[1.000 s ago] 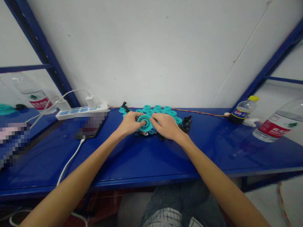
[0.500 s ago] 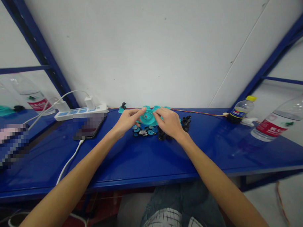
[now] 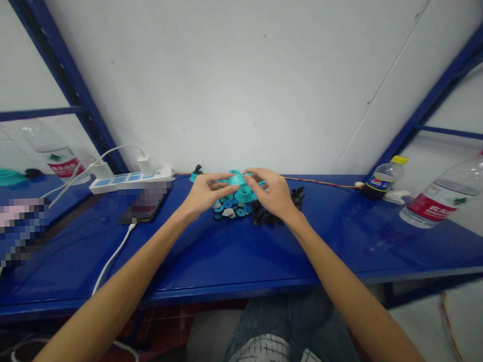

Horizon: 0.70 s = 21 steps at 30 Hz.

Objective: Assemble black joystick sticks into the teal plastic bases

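Between my two hands is a turquoise round plastic part, shaped like a shallow cup and turned on its side. My left hand has its fingers and thumb closed on the left edge of it. From the other side my right hand grips it with thumb and fingers. Just below lies another turquoise ringed part, on a heap of small blue and grey discs. Black plastic fittings lie under and beside my right hand. More turquoise parts behind are partly hidden.
A turquoise part with a black fitting stands at the back. To the left are a white power strip and a phone on a cable. A cola bottle and a large water bottle stand right, on the blue table.
The turquoise part in my hands has turned from its open face toward me to its side. The ringed part and discs beneath show more. The view has shifted slightly.
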### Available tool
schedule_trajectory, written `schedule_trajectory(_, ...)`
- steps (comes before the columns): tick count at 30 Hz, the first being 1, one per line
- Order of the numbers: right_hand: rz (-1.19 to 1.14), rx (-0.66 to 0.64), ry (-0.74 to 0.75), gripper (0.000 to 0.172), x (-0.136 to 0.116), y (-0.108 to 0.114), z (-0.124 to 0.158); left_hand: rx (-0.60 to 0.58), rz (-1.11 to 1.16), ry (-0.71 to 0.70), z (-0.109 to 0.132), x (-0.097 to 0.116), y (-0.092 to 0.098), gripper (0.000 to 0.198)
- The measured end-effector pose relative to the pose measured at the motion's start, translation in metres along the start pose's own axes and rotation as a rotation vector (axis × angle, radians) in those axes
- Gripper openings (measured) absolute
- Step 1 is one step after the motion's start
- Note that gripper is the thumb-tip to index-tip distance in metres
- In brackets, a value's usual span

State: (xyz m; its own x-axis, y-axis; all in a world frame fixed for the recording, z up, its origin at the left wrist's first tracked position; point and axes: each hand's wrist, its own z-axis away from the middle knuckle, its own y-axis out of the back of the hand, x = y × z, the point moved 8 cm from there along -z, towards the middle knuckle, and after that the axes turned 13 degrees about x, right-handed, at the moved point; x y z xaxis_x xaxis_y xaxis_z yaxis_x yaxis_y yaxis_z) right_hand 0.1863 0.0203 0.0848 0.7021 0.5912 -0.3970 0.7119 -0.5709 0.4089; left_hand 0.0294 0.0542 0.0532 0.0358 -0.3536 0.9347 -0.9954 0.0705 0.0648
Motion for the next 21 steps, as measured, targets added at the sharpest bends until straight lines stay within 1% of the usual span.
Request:
schedule_trajectory(4, -0.135, -0.121, -0.046, 0.029, 0.007, -0.011, 0.003, 0.013, -0.053, -0.121, -0.002, 0.001, 0.001, 0.055)
schedule_trajectory(9, -0.244, -0.168, -0.123, 0.026, 0.015, -0.015, 0.004, 0.018, -0.132, -0.27, 0.0, 0.007, 0.001, 0.051)
schedule_trajectory(12, -0.243, -0.193, -0.118, 0.024, 0.017, -0.017, 0.005, 0.021, -0.277, -0.466, 0.007, 0.019, -0.002, 0.046)
schedule_trajectory(14, -0.19, -0.19, -0.08, 0.022, 0.019, -0.015, 0.004, 0.056, -0.416, -0.612, 0.012, 0.027, -0.002, 0.047)
schedule_trajectory(15, -0.153, -0.175, -0.062, 0.022, 0.021, -0.014, 0.003, 0.08, -0.489, -0.66, 0.013, 0.03, -0.001, 0.046)
schedule_trajectory(16, -0.114, -0.154, -0.052, 0.022, 0.024, -0.012, 0.002, 0.1, -0.561, -0.68, 0.013, 0.032, 0.001, 0.044)
schedule_trajectory(18, -0.038, -0.101, -0.066, 0.023, 0.033, -0.007, -0.003, 0.105, -0.71, -0.639, 0.009, 0.029, 0.005, 0.038)
schedule_trajectory(21, 0.081, -0.05, -0.108, 0.025, 0.047, -0.005, -0.015, 0.023, -0.914, -0.521, 0.001, 0.017, 0.009, 0.037)
